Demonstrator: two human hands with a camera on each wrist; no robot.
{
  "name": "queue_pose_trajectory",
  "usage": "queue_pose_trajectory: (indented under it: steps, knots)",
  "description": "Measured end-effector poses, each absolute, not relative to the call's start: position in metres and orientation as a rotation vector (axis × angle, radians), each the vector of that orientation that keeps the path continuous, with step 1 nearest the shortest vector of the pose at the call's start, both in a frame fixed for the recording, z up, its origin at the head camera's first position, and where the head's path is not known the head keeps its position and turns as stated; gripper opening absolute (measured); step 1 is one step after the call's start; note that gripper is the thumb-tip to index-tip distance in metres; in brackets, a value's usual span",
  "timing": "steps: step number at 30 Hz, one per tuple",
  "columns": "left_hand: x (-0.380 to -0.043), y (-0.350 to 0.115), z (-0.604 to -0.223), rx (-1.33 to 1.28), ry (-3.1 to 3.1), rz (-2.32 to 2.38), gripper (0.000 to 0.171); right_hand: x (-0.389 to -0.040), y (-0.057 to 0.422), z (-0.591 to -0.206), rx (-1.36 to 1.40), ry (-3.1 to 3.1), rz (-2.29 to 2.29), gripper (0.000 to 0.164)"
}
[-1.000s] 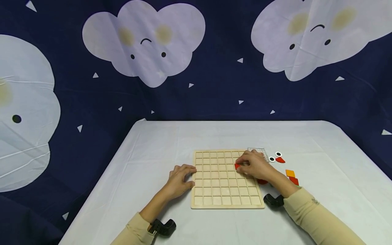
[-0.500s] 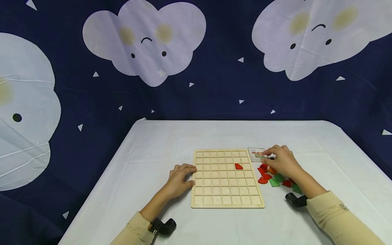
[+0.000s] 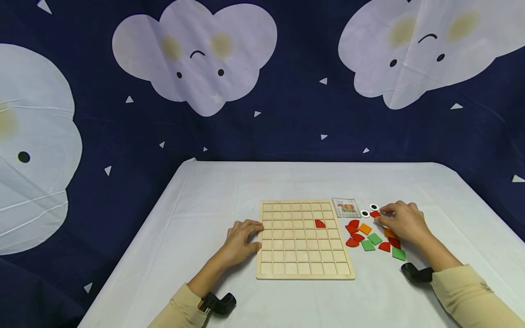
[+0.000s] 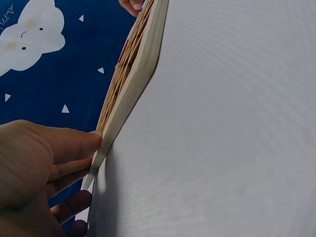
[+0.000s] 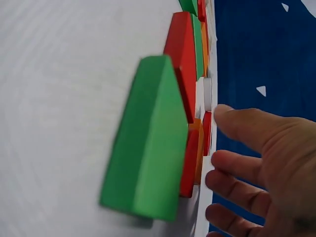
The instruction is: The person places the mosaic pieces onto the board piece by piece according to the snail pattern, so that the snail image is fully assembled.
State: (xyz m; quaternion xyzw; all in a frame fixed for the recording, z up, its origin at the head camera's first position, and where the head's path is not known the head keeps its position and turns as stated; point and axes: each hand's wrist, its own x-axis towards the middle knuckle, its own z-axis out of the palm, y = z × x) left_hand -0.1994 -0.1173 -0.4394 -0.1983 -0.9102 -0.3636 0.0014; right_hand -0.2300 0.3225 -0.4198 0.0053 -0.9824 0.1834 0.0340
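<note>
A wooden grid board lies on the white table, with one red quarter-round piece in a cell at its upper right. My left hand rests against the board's left edge, thumb and fingers touching the rim. Over the loose pieces on the right is my right hand, its fingertips right at a red piece beside two white eye discs. In the right wrist view its thumb and fingers are spread with nothing between them. A green block stands large in front there.
A small pattern card lies off the board's upper right corner. Red pieces, green pieces and orange pieces are scattered right of the board. A dark blue cloud-printed cloth hangs behind the table.
My right hand has let go of the red piece on the board and moved right, past the card, to the loose pieces. The left hand has stayed at the board's edge.
</note>
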Motion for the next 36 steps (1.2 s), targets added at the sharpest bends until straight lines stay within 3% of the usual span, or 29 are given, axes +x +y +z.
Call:
queue_pose_trajectory:
  steps: [16, 36]
  knots:
    - [-0.198, -0.118, -0.441, -0.618, -2.851, -1.134, 0.040, -0.241, 0.319, -0.428, 0.133, -2.997, 0.613, 0.037]
    - [-0.199, -0.117, -0.440, -0.627, -2.850, -1.117, 0.040, -0.239, 0.312, -0.421, 0.192, -2.969, 0.667, 0.036]
